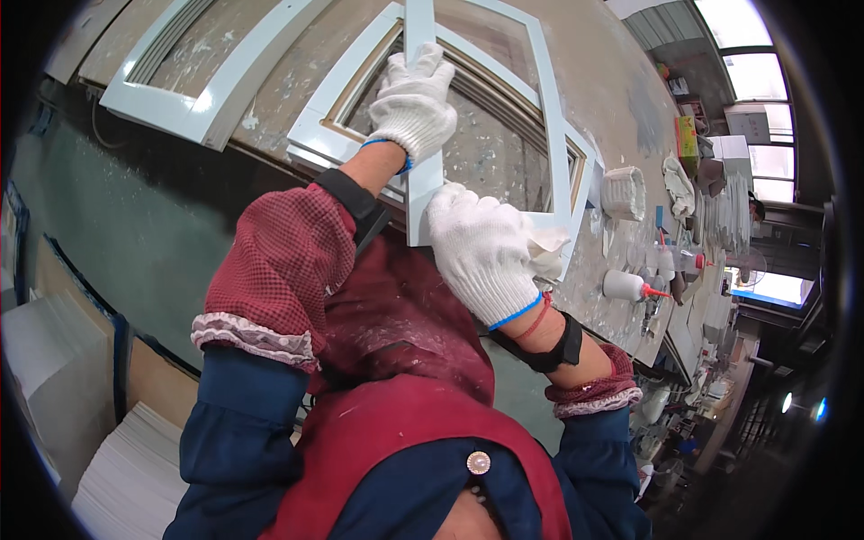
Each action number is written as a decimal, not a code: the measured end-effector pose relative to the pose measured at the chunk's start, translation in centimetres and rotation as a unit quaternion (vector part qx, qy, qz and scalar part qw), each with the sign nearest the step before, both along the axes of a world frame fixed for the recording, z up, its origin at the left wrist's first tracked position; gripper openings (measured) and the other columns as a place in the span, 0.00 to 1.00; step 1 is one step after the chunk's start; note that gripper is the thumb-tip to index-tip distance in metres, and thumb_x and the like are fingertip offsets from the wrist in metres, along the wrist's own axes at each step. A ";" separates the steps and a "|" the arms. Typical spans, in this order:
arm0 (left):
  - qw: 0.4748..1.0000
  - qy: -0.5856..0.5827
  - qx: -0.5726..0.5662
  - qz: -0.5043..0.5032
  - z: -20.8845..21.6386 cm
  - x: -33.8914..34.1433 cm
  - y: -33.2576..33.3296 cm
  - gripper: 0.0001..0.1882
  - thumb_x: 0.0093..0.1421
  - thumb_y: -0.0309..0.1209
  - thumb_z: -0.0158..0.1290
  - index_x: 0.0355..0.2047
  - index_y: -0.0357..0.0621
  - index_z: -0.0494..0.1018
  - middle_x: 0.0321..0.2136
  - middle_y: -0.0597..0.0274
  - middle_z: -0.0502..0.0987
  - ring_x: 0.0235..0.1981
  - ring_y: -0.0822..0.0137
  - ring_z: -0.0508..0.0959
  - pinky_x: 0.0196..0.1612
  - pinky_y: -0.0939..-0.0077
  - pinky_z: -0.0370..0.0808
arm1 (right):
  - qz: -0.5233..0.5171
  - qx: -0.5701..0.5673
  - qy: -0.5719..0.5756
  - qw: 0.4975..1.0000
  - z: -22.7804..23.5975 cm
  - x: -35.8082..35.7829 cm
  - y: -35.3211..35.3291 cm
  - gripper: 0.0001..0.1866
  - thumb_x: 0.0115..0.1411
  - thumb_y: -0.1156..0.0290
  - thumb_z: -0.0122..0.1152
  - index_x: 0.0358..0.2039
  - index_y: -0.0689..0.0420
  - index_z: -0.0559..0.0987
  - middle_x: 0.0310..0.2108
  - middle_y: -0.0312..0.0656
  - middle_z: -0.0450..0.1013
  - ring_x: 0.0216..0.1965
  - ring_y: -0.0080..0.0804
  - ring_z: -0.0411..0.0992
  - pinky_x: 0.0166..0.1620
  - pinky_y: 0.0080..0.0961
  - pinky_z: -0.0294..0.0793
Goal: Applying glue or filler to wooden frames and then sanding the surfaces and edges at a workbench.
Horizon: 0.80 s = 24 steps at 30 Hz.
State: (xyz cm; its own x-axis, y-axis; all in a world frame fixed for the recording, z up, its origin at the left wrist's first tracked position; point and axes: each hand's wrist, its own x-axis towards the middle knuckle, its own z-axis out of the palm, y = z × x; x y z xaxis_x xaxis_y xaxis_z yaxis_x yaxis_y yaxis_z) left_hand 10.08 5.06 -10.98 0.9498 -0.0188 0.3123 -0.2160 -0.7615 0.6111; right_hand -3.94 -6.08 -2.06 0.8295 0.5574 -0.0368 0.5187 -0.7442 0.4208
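Observation:
Both hands wear white knitted gloves. My left hand [414,103] lies on the left bar of a glossy white rectangular frame [424,193], its fingers stretched along the bar. My right hand [481,252] is closed at the near corner of that frame, its knuckles touching the bar. A crumpled white cloth [547,245] pokes out from the right side of this hand; the fingers around it are partly hidden. Beneath the top frame rests another white frame [317,133], turned at an angle, with a brown inner edge.
Another white frame [220,99] lies at the left on the paint-spotted table [612,54]. To the right are a white fabric roll [623,193], a squeeze bottle with a red nozzle [630,286] and stacked pale sheets [727,211]. White boards [126,468] stand at the lower left.

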 end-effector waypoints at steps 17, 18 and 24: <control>0.999 0.017 0.029 0.004 0.7 0.3 -0.2 0.26 0.54 0.31 0.52 0.55 0.48 0.71 0.67 0.58 0.59 0.64 0.38 0.59 0.64 0.45 0.63 | 0.041 -0.023 0.340 0.939 -0.4 -5.1 -4.1 0.05 0.54 0.66 0.57 0.27 0.51 0.79 0.23 0.44 0.75 0.26 0.44 0.78 0.31 0.40 0.76; 0.999 0.027 0.022 0.010 1.2 0.3 -0.6 0.25 0.53 0.31 0.52 0.54 0.48 0.71 0.66 0.58 0.59 0.63 0.38 0.59 0.64 0.45 0.63 | -0.011 0.011 0.346 0.938 0.1 -4.9 -4.9 0.06 0.55 0.66 0.57 0.28 0.52 0.79 0.24 0.44 0.75 0.27 0.45 0.78 0.32 0.41 0.76; 0.999 0.018 0.045 0.013 0.3 -0.2 0.7 0.29 0.52 0.31 0.51 0.57 0.49 0.71 0.66 0.60 0.62 0.62 0.43 0.62 0.63 0.52 0.66 | -0.071 0.179 0.357 0.914 4.4 -3.0 -5.2 0.15 0.59 0.55 0.60 0.33 0.53 0.78 0.26 0.47 0.75 0.30 0.47 0.77 0.34 0.41 0.76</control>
State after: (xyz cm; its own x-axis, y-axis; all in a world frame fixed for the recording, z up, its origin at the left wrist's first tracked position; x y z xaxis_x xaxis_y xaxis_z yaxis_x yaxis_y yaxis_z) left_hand 9.88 5.72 -10.71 0.9607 -0.0209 0.2769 -0.1753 -0.8189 0.5464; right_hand -6.98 -11.32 2.34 0.7298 0.5282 -0.4339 0.4532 -0.8491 -0.2714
